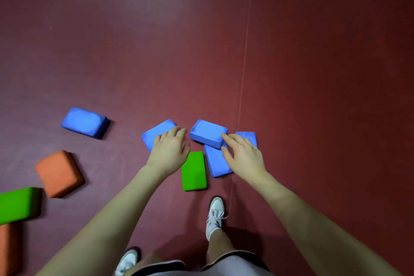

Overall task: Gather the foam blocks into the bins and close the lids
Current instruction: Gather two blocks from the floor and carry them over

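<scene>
I am looking down at a dark red floor (291, 96) scattered with foam blocks. My left hand (169, 152) lies open, fingers relaxed, over a blue block (154, 133) whose long axis slants up to the right. My right hand (243, 154) is open too, fingers spread, touching a raised blue block (207, 132) tilted across a second blue block (216, 163) that runs toward me. Another blue block (247, 136) peeks out behind my right fingers. Between my hands a green block (193, 171) lies flat, long axis pointing away from me. Further left sit a lone blue block (85, 122), an orange block (58, 172) and a green block (19, 205) at the frame's left edge.
</scene>
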`<state>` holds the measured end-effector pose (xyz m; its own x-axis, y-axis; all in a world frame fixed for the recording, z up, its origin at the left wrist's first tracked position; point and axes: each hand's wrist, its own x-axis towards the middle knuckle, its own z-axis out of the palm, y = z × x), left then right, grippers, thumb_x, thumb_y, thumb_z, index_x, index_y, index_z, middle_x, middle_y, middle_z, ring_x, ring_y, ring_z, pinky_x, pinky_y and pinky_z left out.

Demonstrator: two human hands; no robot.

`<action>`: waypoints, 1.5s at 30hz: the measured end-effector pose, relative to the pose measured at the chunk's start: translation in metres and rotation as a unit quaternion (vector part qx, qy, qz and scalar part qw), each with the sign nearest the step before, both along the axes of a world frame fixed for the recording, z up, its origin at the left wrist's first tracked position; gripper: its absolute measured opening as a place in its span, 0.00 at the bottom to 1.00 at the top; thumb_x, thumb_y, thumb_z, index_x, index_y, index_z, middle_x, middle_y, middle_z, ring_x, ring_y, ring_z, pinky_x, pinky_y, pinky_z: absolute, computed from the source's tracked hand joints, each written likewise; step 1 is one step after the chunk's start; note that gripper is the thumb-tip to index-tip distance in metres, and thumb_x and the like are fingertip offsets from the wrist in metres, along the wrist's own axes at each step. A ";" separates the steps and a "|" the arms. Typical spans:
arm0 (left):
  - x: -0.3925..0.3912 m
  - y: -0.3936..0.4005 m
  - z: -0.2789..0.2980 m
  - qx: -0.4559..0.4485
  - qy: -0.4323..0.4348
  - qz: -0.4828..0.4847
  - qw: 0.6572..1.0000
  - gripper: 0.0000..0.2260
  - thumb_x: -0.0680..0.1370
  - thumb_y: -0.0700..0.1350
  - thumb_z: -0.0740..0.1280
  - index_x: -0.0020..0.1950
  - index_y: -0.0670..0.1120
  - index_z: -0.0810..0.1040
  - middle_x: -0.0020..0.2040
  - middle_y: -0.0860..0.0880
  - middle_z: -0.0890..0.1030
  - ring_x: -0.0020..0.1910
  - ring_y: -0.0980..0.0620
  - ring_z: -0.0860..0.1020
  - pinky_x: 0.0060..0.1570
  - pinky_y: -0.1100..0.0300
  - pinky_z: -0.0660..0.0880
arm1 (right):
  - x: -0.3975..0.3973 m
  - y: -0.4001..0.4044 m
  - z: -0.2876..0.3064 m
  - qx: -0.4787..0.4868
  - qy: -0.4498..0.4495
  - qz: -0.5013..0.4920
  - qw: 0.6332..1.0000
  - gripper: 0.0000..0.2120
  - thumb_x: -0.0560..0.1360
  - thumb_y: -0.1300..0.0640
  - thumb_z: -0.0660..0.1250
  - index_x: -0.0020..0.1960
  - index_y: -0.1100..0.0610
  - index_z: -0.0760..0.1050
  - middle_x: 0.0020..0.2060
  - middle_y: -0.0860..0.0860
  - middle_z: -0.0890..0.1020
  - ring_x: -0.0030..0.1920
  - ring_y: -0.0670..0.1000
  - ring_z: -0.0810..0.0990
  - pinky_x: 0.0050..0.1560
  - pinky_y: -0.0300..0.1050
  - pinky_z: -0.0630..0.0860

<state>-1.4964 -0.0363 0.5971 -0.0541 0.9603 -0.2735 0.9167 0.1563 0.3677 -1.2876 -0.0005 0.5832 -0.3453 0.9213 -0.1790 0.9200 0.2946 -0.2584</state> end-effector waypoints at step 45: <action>0.015 0.010 -0.694 -0.029 0.111 -0.051 0.992 0.33 0.74 0.64 0.48 0.76 0.51 0.63 0.74 0.45 0.65 0.70 0.42 0.69 0.69 0.39 0.57 | 0.008 0.023 -0.684 0.091 -0.007 0.012 0.996 0.34 0.75 0.36 0.55 0.74 0.54 0.65 0.64 0.51 0.77 0.59 0.56 0.76 0.60 0.54 0.60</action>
